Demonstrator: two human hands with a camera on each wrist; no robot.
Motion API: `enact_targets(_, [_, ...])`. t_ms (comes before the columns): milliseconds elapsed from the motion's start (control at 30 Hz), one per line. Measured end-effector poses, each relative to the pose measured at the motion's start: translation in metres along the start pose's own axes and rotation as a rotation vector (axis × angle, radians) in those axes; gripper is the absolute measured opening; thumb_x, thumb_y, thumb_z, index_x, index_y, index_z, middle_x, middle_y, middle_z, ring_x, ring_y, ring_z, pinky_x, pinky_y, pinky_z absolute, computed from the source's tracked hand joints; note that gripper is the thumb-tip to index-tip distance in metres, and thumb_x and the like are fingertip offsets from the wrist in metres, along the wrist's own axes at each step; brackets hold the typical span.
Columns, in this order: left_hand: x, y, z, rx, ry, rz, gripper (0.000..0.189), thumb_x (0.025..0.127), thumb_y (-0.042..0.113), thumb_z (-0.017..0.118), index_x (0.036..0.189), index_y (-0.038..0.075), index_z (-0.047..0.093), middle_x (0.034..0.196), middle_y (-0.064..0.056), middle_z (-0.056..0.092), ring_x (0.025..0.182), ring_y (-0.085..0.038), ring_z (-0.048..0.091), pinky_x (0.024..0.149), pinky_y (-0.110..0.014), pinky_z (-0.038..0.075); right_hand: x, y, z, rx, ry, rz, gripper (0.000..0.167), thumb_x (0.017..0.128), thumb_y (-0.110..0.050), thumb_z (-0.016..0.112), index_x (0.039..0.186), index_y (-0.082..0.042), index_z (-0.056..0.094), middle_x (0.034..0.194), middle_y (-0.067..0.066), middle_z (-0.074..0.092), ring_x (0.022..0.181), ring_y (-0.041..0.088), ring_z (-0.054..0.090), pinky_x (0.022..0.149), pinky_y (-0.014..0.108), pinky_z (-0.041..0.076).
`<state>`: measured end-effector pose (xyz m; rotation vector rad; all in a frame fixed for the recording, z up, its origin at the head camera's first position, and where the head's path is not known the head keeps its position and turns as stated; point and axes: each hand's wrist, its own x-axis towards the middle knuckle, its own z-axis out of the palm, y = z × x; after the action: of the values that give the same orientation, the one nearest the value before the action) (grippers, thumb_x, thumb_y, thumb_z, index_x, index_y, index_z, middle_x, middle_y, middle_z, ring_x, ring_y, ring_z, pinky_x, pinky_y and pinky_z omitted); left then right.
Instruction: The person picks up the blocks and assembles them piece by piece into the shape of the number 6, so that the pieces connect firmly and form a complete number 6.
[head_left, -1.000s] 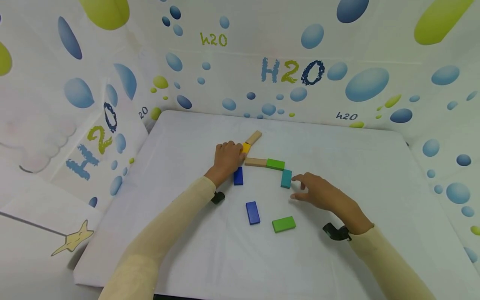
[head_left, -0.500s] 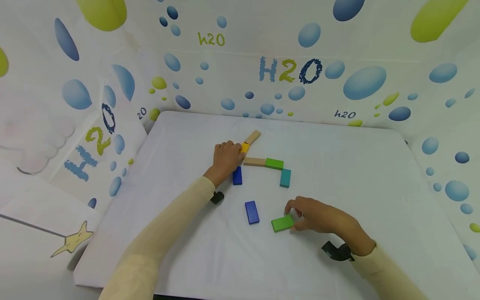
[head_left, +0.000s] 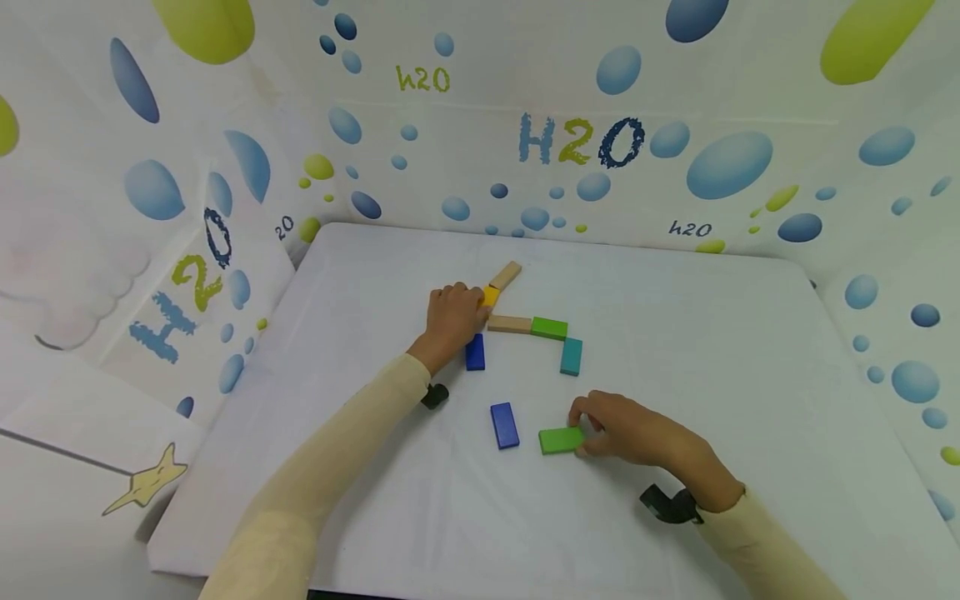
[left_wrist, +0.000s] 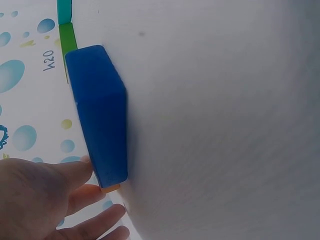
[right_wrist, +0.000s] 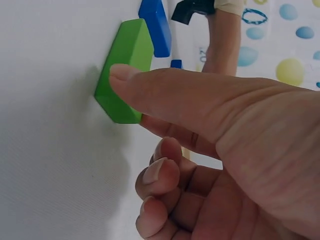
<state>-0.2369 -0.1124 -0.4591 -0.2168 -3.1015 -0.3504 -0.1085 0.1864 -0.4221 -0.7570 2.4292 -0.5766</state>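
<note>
Pinching green block by its end, my right hand | likely for control | left hand at yellow block, grip unclear

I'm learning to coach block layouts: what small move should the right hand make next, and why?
Probably lift the nearer green block toward the near end of the teal block: the right hand pinches that green block by one end, and the teal block's near end has nothing against it.
</note>
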Motion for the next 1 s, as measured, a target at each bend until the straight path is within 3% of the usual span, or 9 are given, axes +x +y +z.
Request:
enact_targets(333, [0.000, 0.000, 0.001, -0.011, -0.002, -0.004, 0.041, 0.108, 0.039, 0.061, 0.133, 0.008, 0.069, 0.120, -0.012, 0.068, 0.109, -0.031, 0.062, 0.107, -0.052, 0.046, 0.018, 0.005, -0.001, -0.065, 0.088, -0.028, 0.027, 0.094, -0.018, 0.081, 0.118, -0.015, 0.068, 0.093, -0.001, 0.056, 0.085, 0.013, 0.053, 0.074, 0.029, 0.048])
enact_targets(567, [0.001, -0.001, 0.001, 0.000, 0.000, -0.002, 0.041, 0.108, 0.040, 0.060, 0.133, 0.008, 0.069, 0.119, -0.012, 0.068, 0.108, -0.030, 0.062, 0.107, -0.051, 0.046, 0.032, 0.005, -0.003, -0.117, 0.148, -0.048, 0.028, 0.095, -0.018, 0.081, 0.122, -0.017, 0.072, 0.102, 0.001, 0.058, 0.093, 0.015, 0.059, 0.082, 0.034, 0.055])
enact_targets(1000, [0.000, 0.001, -0.002, 0.003, -0.010, -0.005, 0.043, 0.109, 0.041, 0.060, 0.135, 0.008, 0.068, 0.123, -0.012, 0.068, 0.111, -0.030, 0.062, 0.107, -0.051, 0.045, 0.052, 0.013, -0.010, -0.157, 0.206, -0.079, 0.033, 0.095, -0.019, 0.081, 0.126, -0.013, 0.072, 0.100, 0.006, 0.052, 0.084, 0.016, 0.051, 0.073, 0.029, 0.047])
